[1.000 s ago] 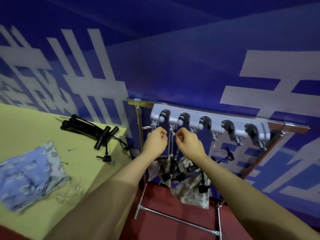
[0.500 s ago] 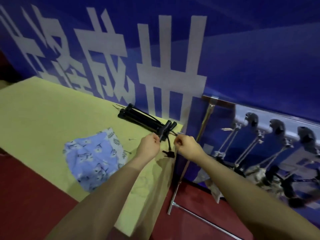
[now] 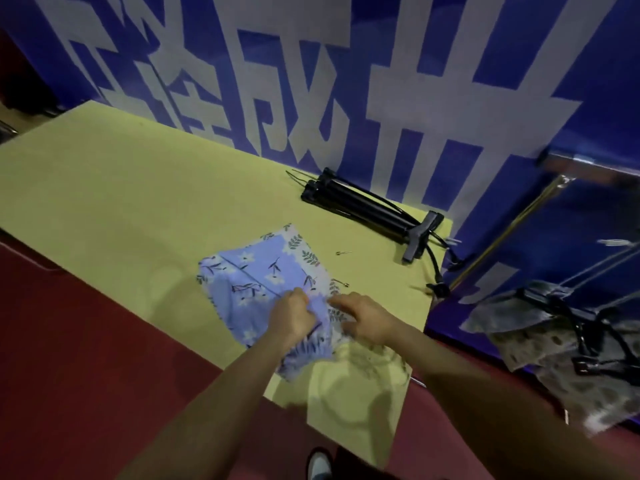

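Blue floral cloth (image 3: 256, 275) lies loosely folded on the yellow-green table (image 3: 121, 188), toward the front right corner, with its near edge bunched under your hands. Judgement: light, thin and limp, with no stiffness of its own, so it will sag and trail from any single hold. It is not fragile and should slide easily on the table top. Left hand (image 3: 294, 318): fingers curled round a gathered ridge of the fabric, a firm hold. Right hand (image 3: 365, 320): knuckles up, fingers on the cloth's right margin; whether they pinch the fabric or only press it, you cannot tell from this view. Best hold: two spread points along one hem or at the corners, not mid-panel, so that it hangs flat. Hazards: one small metal pin (image 3: 344, 252) lies just beyond the cloth and a second pin (image 3: 341, 283) just beside its right edge, so either may snag. A bundle of black hangers (image 3: 367, 209) lies at the back of the table against the blue banner (image 3: 519, 81), well apart from the cloth. At right, a metal rack (image 3: 588, 168) carries a grey patterned cloth (image 3: 540, 327).
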`<state>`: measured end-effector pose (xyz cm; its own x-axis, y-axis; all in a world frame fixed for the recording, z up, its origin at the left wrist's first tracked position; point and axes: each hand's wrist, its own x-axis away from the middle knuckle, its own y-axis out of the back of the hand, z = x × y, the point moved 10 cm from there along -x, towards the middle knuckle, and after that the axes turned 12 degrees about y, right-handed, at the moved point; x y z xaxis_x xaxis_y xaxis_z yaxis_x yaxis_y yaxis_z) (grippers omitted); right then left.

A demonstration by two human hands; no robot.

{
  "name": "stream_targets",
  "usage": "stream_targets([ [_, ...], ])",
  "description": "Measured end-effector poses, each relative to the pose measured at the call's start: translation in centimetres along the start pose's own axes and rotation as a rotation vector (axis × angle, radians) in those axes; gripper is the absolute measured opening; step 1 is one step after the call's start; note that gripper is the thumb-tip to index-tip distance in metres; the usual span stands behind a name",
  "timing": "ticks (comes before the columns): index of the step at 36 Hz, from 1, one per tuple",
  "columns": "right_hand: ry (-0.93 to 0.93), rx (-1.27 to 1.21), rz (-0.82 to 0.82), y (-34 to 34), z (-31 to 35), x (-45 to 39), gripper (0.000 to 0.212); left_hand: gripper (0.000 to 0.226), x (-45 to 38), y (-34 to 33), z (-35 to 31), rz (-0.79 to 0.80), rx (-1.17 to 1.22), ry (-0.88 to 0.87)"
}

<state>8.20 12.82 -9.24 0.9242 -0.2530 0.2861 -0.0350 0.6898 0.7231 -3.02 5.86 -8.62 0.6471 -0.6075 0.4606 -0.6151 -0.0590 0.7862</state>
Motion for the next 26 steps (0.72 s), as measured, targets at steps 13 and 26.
stream_targets([
  [13,0.089,0.202,-0.338,1.3,2.4,-2.0,0.021,0.035,-0.4,-0.9,0.6,0.102,-0.143,-0.107],
  [26,-0.171,-0.388,-0.609,7.5,-0.1,-1.7,0.029,0.042,2.1,5.0,-4.9,-0.198,-0.091,-0.392],
])
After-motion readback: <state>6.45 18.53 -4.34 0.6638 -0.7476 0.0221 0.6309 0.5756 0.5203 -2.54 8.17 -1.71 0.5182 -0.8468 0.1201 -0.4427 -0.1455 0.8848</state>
